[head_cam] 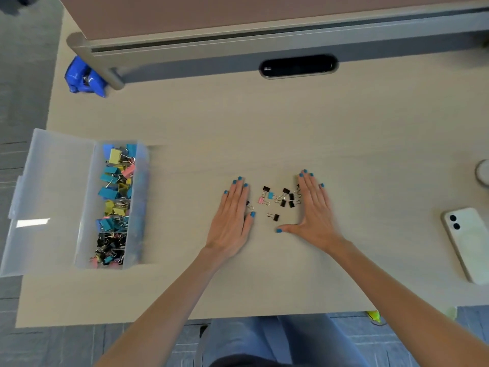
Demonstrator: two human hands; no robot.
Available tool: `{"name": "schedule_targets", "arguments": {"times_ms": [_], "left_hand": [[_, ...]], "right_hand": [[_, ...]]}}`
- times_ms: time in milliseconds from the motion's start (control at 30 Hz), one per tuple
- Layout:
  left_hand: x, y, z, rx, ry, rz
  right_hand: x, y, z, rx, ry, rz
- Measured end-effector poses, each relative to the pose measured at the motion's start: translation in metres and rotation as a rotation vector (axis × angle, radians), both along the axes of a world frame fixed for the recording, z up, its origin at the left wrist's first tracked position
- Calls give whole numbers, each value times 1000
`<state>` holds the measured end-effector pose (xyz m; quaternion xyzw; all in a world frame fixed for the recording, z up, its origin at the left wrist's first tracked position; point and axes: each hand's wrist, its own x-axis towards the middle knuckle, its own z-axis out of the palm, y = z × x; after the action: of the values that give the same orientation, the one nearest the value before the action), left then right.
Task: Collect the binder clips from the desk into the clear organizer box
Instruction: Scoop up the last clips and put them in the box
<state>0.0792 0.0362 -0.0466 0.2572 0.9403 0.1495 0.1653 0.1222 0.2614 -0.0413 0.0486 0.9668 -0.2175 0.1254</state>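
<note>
My nails (252, 214) are blue; the binder clips (283, 203) mostly black, one pink clip (261, 200); desk (264, 123) pale woodgrain

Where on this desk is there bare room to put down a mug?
Bare desk lies between the organizer box and left hand, and between the right hand and phone. Also beyond the hands, toward the cable slot. Crowded: the loose clips between the hands.

- desk (264, 128): pale wood-grain top, smooth and matt.
- organizer box (53, 186): frosted clear plastic, faint sheen on its open lid.
- binder clips (291, 204): painted bodies, shiny wire metal handles.
- phone (471, 242): pale, smooth, glossy back.
- blue wrapper (83, 78): crinkled glossy plastic.
</note>
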Motion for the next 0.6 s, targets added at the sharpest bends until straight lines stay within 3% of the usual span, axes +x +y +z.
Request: {"name": "schedule_targets", "arguments": {"times_ms": [167, 267, 433, 600], "left_hand": [[-14, 30, 7, 183, -76, -56], [-18, 28, 10, 243, -27, -41], [-18, 25, 5, 82, 196, -227], [-29, 39, -5, -6, 312, -276]], "right_hand": [[-10, -12, -4, -8, 47, 97], [-10, -5, 0, -21, 124, 96], [5, 14, 6, -36, 211, 9], [14, 24, 1, 39, 202, 5]]}}
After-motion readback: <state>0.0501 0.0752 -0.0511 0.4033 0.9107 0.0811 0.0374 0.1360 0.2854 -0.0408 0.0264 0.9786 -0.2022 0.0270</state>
